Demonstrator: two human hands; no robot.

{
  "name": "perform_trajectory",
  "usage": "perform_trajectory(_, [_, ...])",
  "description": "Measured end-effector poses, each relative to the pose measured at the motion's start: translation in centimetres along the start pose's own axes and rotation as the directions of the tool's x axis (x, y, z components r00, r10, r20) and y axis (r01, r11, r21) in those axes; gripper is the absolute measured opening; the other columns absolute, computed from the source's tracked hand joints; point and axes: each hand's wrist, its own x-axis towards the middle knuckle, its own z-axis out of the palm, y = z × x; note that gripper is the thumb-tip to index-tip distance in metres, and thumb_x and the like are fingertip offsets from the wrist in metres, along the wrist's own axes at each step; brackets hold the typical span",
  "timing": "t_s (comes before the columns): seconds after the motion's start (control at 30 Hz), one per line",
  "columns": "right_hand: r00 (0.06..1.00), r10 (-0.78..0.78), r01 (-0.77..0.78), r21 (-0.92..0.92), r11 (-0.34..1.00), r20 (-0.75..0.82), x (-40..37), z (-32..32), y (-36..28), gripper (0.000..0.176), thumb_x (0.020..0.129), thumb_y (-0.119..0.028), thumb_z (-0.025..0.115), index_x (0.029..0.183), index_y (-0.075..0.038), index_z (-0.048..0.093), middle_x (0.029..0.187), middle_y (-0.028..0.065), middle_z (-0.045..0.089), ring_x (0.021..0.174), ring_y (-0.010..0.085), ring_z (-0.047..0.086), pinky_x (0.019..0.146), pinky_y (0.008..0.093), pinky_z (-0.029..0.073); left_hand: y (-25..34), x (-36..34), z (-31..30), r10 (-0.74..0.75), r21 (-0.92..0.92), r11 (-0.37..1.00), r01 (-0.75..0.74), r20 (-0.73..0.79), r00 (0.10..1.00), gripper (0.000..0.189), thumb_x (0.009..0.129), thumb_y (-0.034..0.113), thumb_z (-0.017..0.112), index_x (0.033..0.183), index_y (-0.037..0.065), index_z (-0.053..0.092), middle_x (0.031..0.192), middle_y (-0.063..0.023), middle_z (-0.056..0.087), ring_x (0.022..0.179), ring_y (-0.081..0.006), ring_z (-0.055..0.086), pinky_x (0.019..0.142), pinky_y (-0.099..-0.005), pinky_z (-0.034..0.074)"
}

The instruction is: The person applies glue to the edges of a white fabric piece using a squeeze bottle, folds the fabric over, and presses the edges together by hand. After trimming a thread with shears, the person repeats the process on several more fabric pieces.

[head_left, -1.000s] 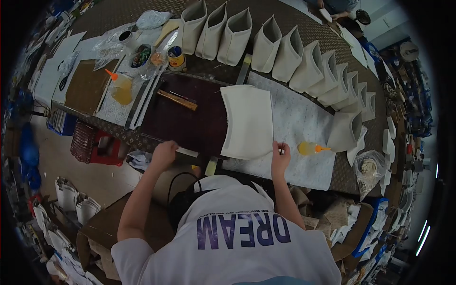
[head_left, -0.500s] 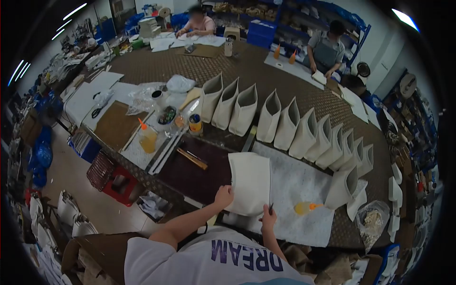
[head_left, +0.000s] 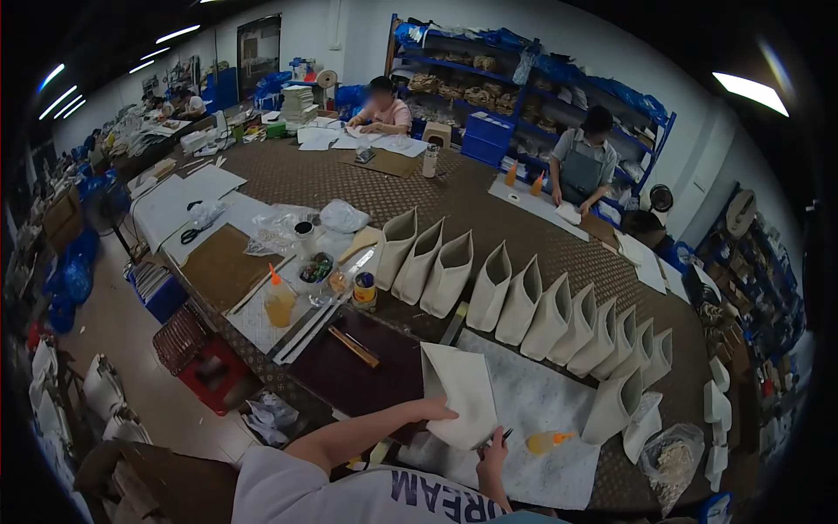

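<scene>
A cream bag piece (head_left: 463, 393) is held up in front of me, over the front edge of the work table. My left hand (head_left: 434, 410) grips its lower left side, fingers closed around the edge. My right hand (head_left: 495, 450) is closed on a thin dark tool (head_left: 507, 433), at the lower right corner of the piece; the kind of tool does not show clearly. Under and beside the right hand lies a grey-white sheet (head_left: 559, 476). On it rests a glue bottle (head_left: 543, 443) with an orange tip.
Several cream bags (head_left: 517, 304) stand open in a curved row beyond my hands. A dark red board (head_left: 327, 375) with a wooden-handled tool (head_left: 353, 348) lies left. Another glue bottle (head_left: 279, 301) stands farther left. Two people (head_left: 384, 113) (head_left: 587, 166) sit across the table.
My view has tilted up, so the table sits lower in the picture. The left hand has shifted onto the face of the bag piece, which now looks more tilted and folded open at the top.
</scene>
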Motion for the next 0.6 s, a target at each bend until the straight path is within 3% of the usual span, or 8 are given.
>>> perform_trajectory(0.13, [0.987,-0.059,0.029,0.197,0.980,0.149,-0.4,2.2,-5.8,0.036,0.090,-0.038,0.059,0.108,-0.007,0.056,0.070,-0.0037,0.045,0.047,0.0054,0.034,0.044,0.0223,0.034,3.4,-2.5,-5.6,0.043,-0.731,0.683,0.008,0.051,0.998,0.050,0.085,0.028,0.067,0.124,0.001,0.051,0.116,-0.0105,0.060,0.098,-0.0232,0.062,0.084,-0.0359,0.050])
perform_trajectory(0.27, [0.949,0.002,-0.029,0.083,0.996,0.316,0.1,10.4,-9.9,0.022,0.094,-0.033,0.054,0.101,-0.011,0.055,0.074,-0.0048,0.050,0.044,0.0060,0.026,0.045,0.0232,0.024,4.6,-11.0,-12.3,0.273,-0.930,0.105,-0.353,-0.314,0.909,0.041,0.082,0.015,0.065,0.117,-0.004,0.053,0.109,-0.0165,0.061,0.098,-0.0264,0.062,0.089,-0.0397,0.049])
perform_trajectory(0.3, [0.911,-0.033,0.006,0.068,0.998,0.412,0.4,13.2,-10.9,0.036,0.096,-0.032,0.050,0.121,-0.007,0.055,0.087,-0.0023,0.055,0.044,0.0045,0.027,0.045,0.0215,0.026,2.2,-11.5,-13.8,0.179,-0.907,-0.029,-0.420,-0.418,0.891,0.042,0.083,0.019,0.060,0.118,-0.004,0.052,0.111,-0.0180,0.060,0.102,-0.0306,0.059,0.092,-0.0429,0.046])
perform_trajectory(0.37, [0.784,-0.142,0.105,0.096,0.990,0.604,-0.4,19.5,-13.3,0.035,0.097,-0.030,0.048,0.118,-0.003,0.056,0.063,-0.0025,0.045,0.043,0.0059,0.026,0.044,0.0231,0.026,2.1,-15.7,-16.5,0.102,-0.724,-0.207,-0.658,-0.685,0.722,0.046,0.087,0.030,0.049,0.119,-0.003,0.050,0.115,-0.0167,0.057,0.106,-0.0323,0.055,0.094,-0.0437,0.044])
perform_trajectory(0.4, [0.729,-0.163,0.118,0.112,0.987,0.665,0.1,22.0,-13.0,0.032,0.097,-0.028,0.047,0.114,-0.002,0.057,0.058,-0.0032,0.036,0.044,0.0060,0.023,0.044,0.0234,0.023,0.8,-17.3,-17.5,0.290,-0.628,-0.428,-0.650,-0.777,0.560,0.045,0.088,0.029,0.050,0.119,-0.003,0.051,0.114,-0.0166,0.057,0.105,-0.0313,0.056,0.093,-0.0432,0.044])
perform_trajectory(0.47, [0.729,-0.016,0.216,-0.209,0.954,0.684,2.4,25.1,-10.4,0.036,0.097,-0.031,0.048,0.111,0.001,0.056,0.065,0.0028,0.050,0.050,0.0114,0.043,0.049,0.0273,0.036,-1.6,-21.4,-19.3,0.434,-0.603,-0.599,-0.526,-0.797,0.420,0.044,0.090,0.029,0.047,0.120,-0.004,0.050,0.116,-0.0168,0.057,0.107,-0.0310,0.055,0.094,-0.0431,0.043])
perform_trajectory(0.53, [0.793,-0.084,0.564,-0.675,0.476,0.603,5.5,26.2,-3.9,0.044,0.094,-0.038,0.049,0.113,0.002,0.055,0.085,0.0143,0.063,0.076,0.0254,0.061,0.067,0.0362,0.047,-4.2,-25.1,-19.9,0.315,-0.526,-0.580,-0.622,-0.849,0.424,0.043,0.092,0.028,0.045,0.121,-0.004,0.049,0.118,-0.0168,0.056,0.109,-0.0304,0.053,0.095,-0.0431,0.043])
perform_trajectory(0.6, [0.842,0.061,0.486,-0.803,0.344,0.535,6.8,25.9,1.8,0.051,0.091,-0.043,0.052,0.115,0.002,0.053,0.108,0.0224,0.061,0.103,0.0360,0.058,0.086,0.0405,0.045,-7.3,-28.5,-19.4,0.195,-0.425,-0.556,-0.714,-0.902,0.385,0.042,0.094,0.027,0.043,0.121,-0.004,0.048,0.120,-0.0167,0.055,0.111,-0.0297,0.052,0.097,-0.0431,0.042])
